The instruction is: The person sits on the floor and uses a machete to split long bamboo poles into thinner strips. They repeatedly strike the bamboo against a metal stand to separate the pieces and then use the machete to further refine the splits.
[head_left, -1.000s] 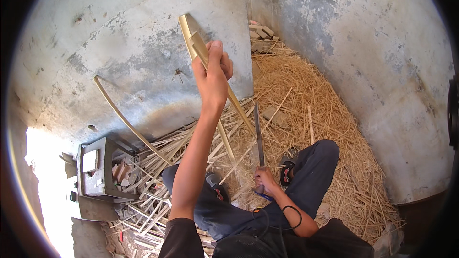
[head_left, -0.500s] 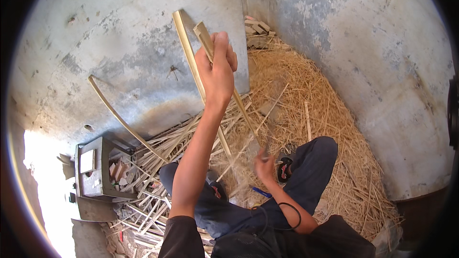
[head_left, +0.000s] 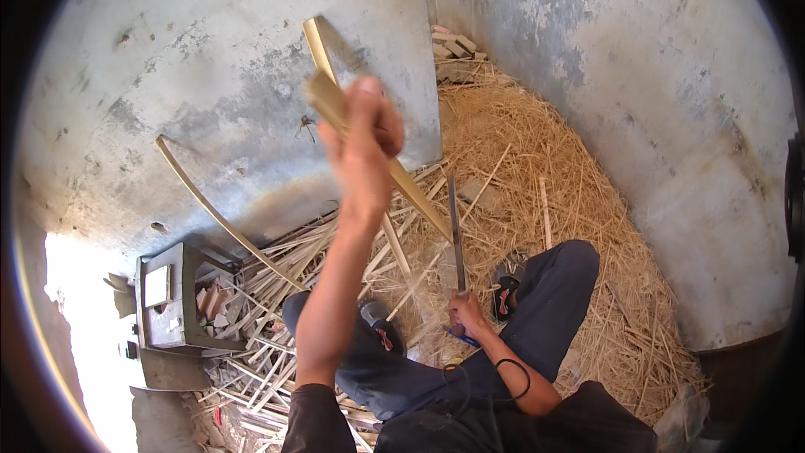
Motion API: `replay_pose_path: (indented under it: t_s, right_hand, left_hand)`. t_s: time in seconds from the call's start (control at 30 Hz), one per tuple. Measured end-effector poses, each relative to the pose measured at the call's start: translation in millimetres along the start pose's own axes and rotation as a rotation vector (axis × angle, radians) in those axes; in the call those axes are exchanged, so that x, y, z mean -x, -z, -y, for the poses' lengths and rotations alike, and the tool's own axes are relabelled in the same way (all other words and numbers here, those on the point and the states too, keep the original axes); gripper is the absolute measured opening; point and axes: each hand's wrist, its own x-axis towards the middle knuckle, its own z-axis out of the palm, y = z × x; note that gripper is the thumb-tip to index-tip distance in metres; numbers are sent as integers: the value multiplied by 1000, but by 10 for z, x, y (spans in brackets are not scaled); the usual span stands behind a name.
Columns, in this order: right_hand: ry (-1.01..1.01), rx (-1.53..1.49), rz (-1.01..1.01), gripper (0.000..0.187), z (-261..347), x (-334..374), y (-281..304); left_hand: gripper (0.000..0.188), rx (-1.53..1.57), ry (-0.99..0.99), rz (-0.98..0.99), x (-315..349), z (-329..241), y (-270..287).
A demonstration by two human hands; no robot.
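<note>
My left hand (head_left: 365, 147), raised in front of me and blurred, is closed around a bamboo strip (head_left: 419, 200). The strip slants down to the right, and its lower end meets the blade of a long, narrow knife (head_left: 457, 235); whether they touch I cannot tell. Low by my bent right knee, my right hand (head_left: 466, 314) grips the knife's handle, with the blade pointing up and away. Behind my left hand a second bamboo strip (head_left: 317, 49) leans on the wall, partly hidden by the hand and the held strip.
Shavings (head_left: 579, 226) cover the floor at right. Split strips (head_left: 272, 377) lie heaped at left beside a grey box-like casing (head_left: 172, 331) holding broken pieces. One curved strip (head_left: 210, 208) leans on the left wall (head_left: 235, 75). Bricks (head_left: 457, 49) are stacked in the far corner.
My left hand has moved down and slightly left, tilting the bamboo strip flatter. My right hand has dropped lower, and the knife, blurred before, now shows clearly upright.
</note>
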Motion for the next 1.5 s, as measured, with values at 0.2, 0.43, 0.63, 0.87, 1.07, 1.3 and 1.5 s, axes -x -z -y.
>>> replay_pose_path:
  t_s: [0.2,0.43,0.63,0.87,1.07,1.3,1.5]
  right_hand:
    - [110,-89,102,16,362,167,-199]
    - [107,-55,207,17,384,282,-278]
    - [-57,-220,272,14,252,236,-178]
    - [-23,-306,148,8,-47,28,141]
    - [-35,-126,21,8,181,159,-55]
    - [-3,-4,38,17,598,148,-336]
    - [385,-130,171,20,1784,416,-945]
  left_hand:
    - [41,107,-46,77,-200,-689,94]
    - [40,99,-50,96,-246,-1102,64]
    - [39,-69,-49,27,-266,-802,181]
    - [40,-123,-107,45,-443,-508,195]
    - [44,-181,-64,56,-494,581,527]
    - [40,-72,14,78,-355,682,313]
    - [40,-99,-16,70,-251,633,364]
